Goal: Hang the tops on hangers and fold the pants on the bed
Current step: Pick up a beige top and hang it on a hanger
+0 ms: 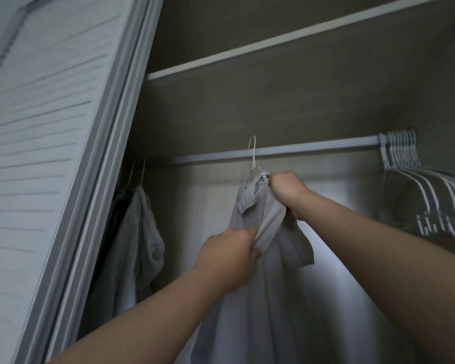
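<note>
Head view: below closet rail (313,147), left hand (229,258) and right hand (286,193) clutch shirt (256,214).

I found no legible text, brand, number or sign in the head view. A small tag (262,179) at the top edge of the grey shirt (255,214), inside the collar, was too small and blurred for me to read.

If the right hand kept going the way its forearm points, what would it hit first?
The right hand grips the shirt at the neck of the hanger, so those lie first; beyond them probably the rod, though depth is unclear.
</note>
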{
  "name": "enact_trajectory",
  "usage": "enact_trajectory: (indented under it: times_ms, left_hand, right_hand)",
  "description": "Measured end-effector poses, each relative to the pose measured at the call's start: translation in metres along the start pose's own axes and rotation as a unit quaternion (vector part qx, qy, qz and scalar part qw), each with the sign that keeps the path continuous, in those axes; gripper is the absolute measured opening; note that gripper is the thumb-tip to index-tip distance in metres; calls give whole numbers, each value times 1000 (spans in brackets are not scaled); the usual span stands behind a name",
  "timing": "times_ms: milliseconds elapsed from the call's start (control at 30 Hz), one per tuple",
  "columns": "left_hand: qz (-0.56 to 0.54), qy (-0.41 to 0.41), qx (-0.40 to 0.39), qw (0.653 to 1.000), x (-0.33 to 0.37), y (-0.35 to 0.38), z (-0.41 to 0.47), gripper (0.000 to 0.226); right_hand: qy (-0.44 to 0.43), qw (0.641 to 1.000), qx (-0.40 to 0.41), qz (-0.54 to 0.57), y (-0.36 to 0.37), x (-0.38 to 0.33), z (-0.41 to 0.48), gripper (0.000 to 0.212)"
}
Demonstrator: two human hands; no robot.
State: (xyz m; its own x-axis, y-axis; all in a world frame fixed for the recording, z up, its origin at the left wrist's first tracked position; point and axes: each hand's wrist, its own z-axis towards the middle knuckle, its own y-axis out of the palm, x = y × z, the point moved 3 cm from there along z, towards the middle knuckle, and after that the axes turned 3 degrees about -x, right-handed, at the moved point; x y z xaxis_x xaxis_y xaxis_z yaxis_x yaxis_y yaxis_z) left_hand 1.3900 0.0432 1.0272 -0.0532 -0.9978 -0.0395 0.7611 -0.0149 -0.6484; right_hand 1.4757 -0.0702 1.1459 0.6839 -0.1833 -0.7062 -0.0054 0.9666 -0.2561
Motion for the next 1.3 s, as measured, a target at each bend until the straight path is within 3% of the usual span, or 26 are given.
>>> enact_trajectory:
  times_ms: [333,433,567,733,833,967,1067,1300]
  left_hand:
    - [34,-19,-23,999,-37,16,-6,18]
    - [31,-38,-26,998,-50,14,-16,21]
    - [37,-61,-26,997,-67,7,-31,23]
    - [59,-107,-32,992,-88,-5,-51,18]
    - [78,-135,-31,987,-101,-16,-62,14]
    - [110,-156,-39,981,-114,-33,-68,11]
    - [168,-166,-57,970,-120,-44,-65,7]
    - [293,-181,-77,936,-128,-60,-51,13]
  right_hand:
    - [-4,998,-51,36,33,30,9,25]
    - [-55,994,-74,-60,38,28,-9,21]
    - [-132,959,-82,-237,48,23,-38,21]
    - [-190,944,-60,-263,77,11,-47,18]
    - [-215,946,-68,-231,101,5,-42,18]
    - [-188,970,-135,-79,134,9,-27,12]
    - [-184,967,-173,11,161,12,-13,9]
    - [-200,961,-180,67,221,20,23,5]
